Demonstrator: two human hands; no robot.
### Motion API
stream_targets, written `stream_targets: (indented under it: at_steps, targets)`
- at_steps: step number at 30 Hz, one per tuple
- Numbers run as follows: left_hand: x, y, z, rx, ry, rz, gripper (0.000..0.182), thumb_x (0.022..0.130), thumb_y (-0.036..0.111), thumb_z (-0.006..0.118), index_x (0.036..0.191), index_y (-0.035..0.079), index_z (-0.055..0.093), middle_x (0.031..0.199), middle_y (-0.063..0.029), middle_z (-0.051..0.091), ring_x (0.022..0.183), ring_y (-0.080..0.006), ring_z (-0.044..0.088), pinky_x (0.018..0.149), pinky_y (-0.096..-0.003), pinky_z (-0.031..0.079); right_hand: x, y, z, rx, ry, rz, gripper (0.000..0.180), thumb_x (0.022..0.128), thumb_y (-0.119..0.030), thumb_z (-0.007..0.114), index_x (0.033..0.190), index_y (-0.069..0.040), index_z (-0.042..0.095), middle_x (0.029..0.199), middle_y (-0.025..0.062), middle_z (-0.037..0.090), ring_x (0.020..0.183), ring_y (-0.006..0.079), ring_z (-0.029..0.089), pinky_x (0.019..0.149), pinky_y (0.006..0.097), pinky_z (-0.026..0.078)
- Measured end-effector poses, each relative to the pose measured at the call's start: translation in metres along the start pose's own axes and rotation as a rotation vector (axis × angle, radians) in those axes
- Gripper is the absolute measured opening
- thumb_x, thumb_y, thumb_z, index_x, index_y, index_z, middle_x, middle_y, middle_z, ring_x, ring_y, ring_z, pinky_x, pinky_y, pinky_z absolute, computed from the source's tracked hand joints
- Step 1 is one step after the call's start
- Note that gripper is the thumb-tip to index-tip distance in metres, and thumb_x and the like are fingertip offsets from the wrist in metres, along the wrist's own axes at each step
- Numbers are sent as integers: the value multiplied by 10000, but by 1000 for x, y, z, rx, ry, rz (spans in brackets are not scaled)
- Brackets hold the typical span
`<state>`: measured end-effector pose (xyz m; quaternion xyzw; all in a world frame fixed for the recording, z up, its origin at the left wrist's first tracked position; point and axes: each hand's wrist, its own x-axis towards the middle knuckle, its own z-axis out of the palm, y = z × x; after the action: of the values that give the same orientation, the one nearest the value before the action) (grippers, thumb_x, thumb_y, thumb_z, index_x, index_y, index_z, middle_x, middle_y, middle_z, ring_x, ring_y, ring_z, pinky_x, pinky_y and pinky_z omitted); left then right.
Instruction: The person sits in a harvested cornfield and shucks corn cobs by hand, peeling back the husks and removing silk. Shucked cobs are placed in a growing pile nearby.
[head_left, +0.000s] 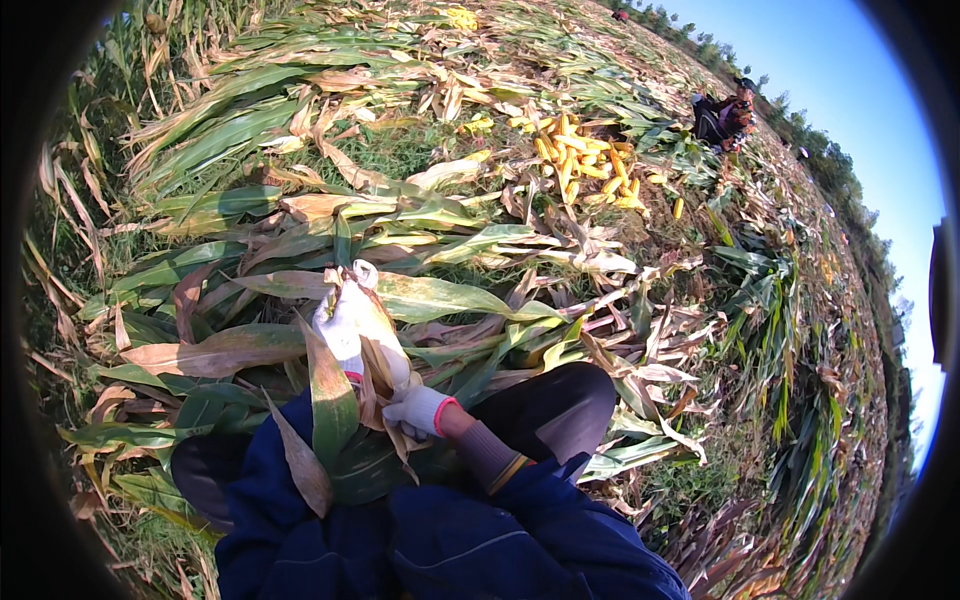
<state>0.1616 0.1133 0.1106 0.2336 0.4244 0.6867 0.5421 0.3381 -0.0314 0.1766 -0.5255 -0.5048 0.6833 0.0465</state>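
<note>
In front of my lap is an ear of corn (384, 346), largely wrapped in pale husk. Its upper end points away from me. My left hand (339, 330), in a white knit glove with a red cuff, grips the far part of the ear from its left side. At the near end, my right hand (416, 410) is closed around the husk and the ear's base; its glove is white with a pinkish-red cuff. Long green and brown corn leaves (330, 394) hang from the ear toward my lap and partly hide my left wrist.
Cut corn stalks and leaves (450, 300) cover the ground around my crossed legs. Ahead to the right lies a pile of husked yellow ears (585, 161). Beyond it, another person (724, 116) sits low among the stalks. Standing corn (97, 127) borders the left.
</note>
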Motion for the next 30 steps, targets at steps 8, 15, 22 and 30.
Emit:
stream_targets:
  at_steps: [8,15,22,30]
  targets:
    - [-43,41,26,54,27,113,239,1024,219,678,1099,-2,727,897,-18,713,726,-116,640,668,-267,515,-5,-7,2,14,46,-26,238,937,-242,692,846,-23,700,601,62,624,472,177,579,434,334,429]
    - [-68,102,50,562,265,63,437,974,451,720,953,15,753,780,-48,695,694,-142,577,651,-353,471,-16,-20,1,101,26,-63,277,984,-280,685,902,-16,707,657,40,652,463,147,573,441,308,445]
    - [-73,97,47,16,144,-83,422,1047,373,623,1202,-14,687,929,-85,742,778,-187,698,727,-324,540,-50,-83,-16,445,607,-695,287,919,-78,766,1180,-2,673,1007,34,704,881,94,621,784,240,514]
    - [-89,97,49,3,28,65,281,1090,245,570,1159,-1,688,1057,-67,720,934,-147,677,811,-278,520,24,-139,0,-219,993,-803,279,966,-305,676,1075,-49,688,993,183,718,917,375,696,819,435,546]
